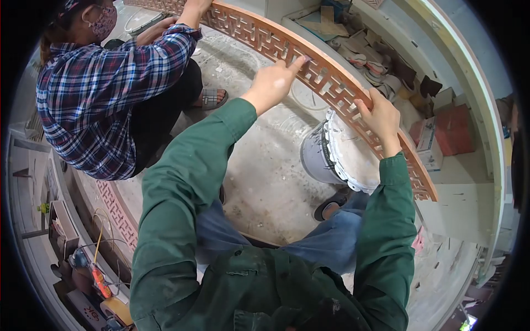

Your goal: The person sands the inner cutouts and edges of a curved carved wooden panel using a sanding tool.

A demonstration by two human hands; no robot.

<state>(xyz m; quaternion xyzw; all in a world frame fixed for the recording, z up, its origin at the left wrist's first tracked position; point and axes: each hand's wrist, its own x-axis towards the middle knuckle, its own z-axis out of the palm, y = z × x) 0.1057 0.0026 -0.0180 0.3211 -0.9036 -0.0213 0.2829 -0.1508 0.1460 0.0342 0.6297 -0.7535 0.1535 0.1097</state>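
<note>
A long reddish-brown wooden lattice panel (326, 74) with cut-out geometric openings runs diagonally in front of me, its edge tilted up. My left hand (274, 83) is at the panel's near face, most of its fingers curled and the index finger stretched against the lattice. Whether something small lies under that fingertip is hidden. Farther right, my right hand (382, 118) grips the panel, thumb on the near face and fingers over the top edge. Beneath the panel stands a grey bucket (320, 157) with a whitish lid.
At the left squats a person in a plaid shirt (110, 94), one hand (196, 8) on the panel's far end. Scraps and gloves (367, 66) lie behind the panel, near a red box (455, 129). Another lattice strip (116, 209) and tools (101, 282) are at lower left.
</note>
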